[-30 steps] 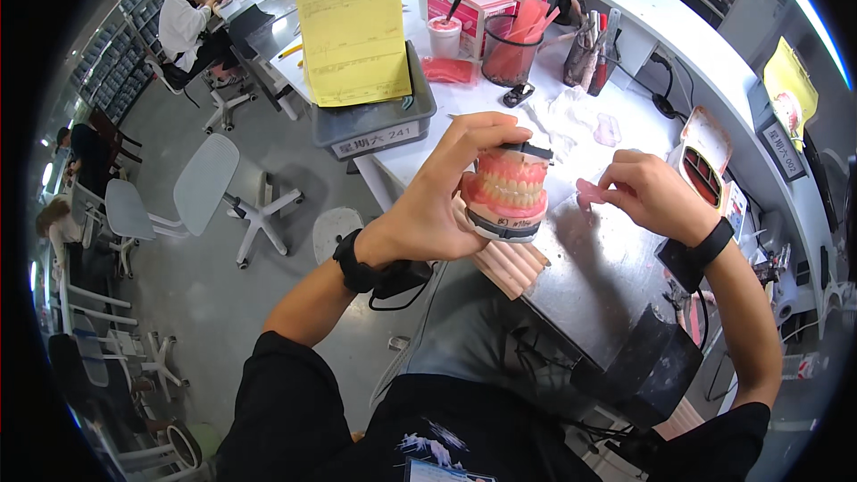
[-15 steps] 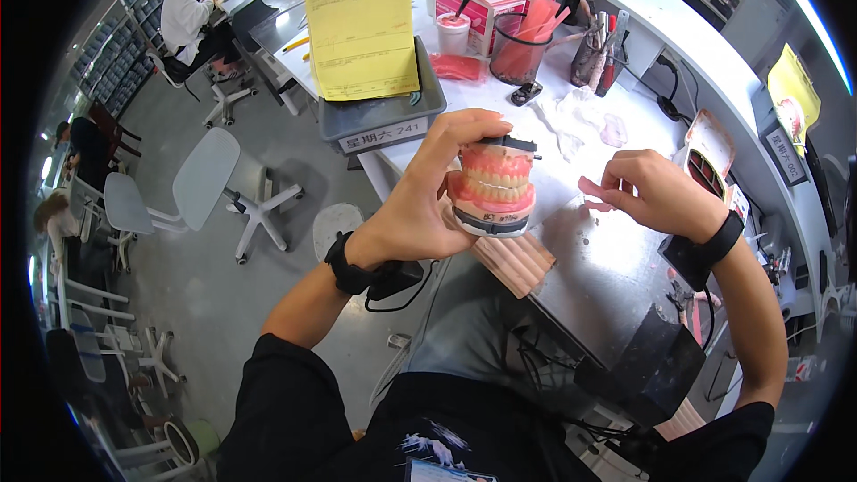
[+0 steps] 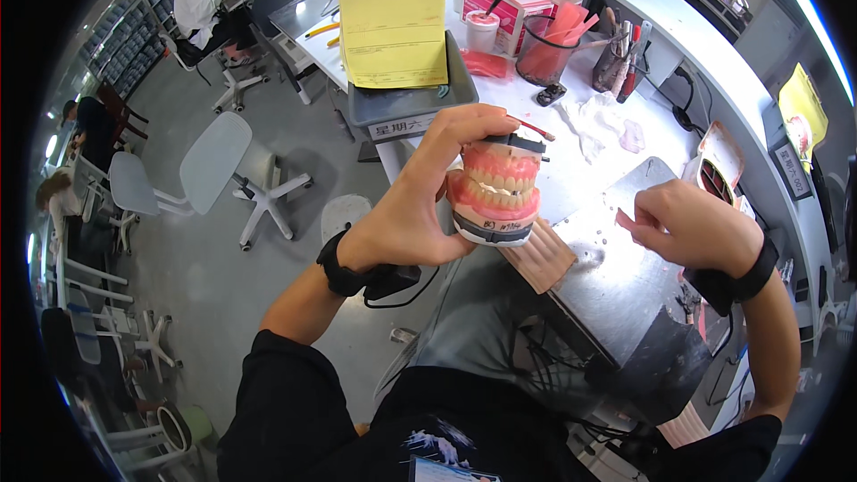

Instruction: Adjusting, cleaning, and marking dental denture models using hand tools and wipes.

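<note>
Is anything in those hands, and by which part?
The left hand holds a dental model, fingers over its dark top plate, thumb by its base. The right hand seems to pinch a pink scrap; where exactly is unclear.

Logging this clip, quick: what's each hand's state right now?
Left hand: closed, holding the teeth model.
Right hand: closed, pinching a small pink piece.

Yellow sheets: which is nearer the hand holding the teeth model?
The large sheet by the gray tray, beyond the left hand; the other sheet is far right, past the right hand.
</note>
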A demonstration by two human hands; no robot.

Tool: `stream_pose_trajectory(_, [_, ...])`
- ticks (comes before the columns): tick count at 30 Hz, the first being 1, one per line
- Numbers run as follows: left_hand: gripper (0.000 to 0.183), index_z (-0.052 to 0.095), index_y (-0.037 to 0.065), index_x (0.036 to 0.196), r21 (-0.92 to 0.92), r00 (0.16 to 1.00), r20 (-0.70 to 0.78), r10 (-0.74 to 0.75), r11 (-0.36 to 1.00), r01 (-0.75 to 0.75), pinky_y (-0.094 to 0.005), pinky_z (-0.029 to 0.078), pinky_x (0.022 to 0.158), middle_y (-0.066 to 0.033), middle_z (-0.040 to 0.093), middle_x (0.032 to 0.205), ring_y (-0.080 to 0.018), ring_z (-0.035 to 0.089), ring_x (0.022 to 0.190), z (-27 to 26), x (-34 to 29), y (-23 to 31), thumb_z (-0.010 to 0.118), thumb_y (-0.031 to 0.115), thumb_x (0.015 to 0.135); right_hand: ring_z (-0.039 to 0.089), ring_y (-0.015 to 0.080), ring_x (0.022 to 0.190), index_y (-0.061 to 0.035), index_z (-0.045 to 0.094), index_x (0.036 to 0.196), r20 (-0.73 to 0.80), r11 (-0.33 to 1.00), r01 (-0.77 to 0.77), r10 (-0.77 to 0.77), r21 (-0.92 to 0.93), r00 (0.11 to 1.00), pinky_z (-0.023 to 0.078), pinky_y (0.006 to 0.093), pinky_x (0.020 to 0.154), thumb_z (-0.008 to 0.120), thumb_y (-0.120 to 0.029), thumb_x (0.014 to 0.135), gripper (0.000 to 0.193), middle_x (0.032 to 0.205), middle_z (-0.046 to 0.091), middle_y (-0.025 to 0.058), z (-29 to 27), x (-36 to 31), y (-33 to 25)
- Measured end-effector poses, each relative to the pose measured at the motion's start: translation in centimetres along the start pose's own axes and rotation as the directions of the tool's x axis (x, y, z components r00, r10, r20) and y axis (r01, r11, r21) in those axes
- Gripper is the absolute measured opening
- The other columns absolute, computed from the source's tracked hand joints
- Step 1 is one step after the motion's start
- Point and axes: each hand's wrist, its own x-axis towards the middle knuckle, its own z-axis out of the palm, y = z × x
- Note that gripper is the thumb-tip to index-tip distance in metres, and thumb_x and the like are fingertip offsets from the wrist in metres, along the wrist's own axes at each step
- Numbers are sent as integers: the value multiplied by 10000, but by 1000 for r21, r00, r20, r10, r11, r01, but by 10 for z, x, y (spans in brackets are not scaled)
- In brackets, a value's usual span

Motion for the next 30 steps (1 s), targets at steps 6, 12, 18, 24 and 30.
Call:
stream_pose_trajectory(6, [891,428,78,1437,2,1000,-25,1,1000,-1,-353,446,1095,-117,394,1419,-268,415,1363,2,-4,12,760,-79,625,621,425,718,26,633,756,21,1000,8,-9,6,1000,504,480,708,543,-263,976,374,708,632,225,-11,-10,-36])
stream_pose_trajectory(12, [941,362,58,1485,95,997,75,-3,995,-5,-344,450,1108,-93,308,1501,-227,348,1425,-1,-5,27,778,-123,661,621,414,742,14,616,755,36,998,63,-63,-9,997,503,487,722,543,-248,968,345,728,625,210,-14,-6,-45])
stream_pose_trajectory(18, [939,380,73,1472,-141,1000,-19,5,990,-7,-379,405,1113,-118,415,1414,-252,415,1370,10,-9,20,826,-25,652,620,395,687,7,614,725,-176,994,-19,0,-105,984,503,464,686,561,-290,974,391,690,621,199,-10,22,-7])
stream_pose_trajectory(24, [1117,246,61,1533,-406,1000,29,5,914,7,-429,394,1128,-168,300,1553,-277,458,1369,8,-22,6,885,32,617,594,365,605,24,604,697,-125,999,-8,14,52,992,479,427,622,570,-284,987,425,608,588,180,-20,32,-5])
stream_pose_trajectory(30, [1091,269,67,1526,-517,998,-28,52,854,-59,-445,334,1158,-215,258,1565,-314,405,1399,0,-40,3,862,52,610,636,126,533,19,579,700,139,888,-173,124,427,982,470,264,486,594,-275,996,417,579,607,68,-50,38,-46])
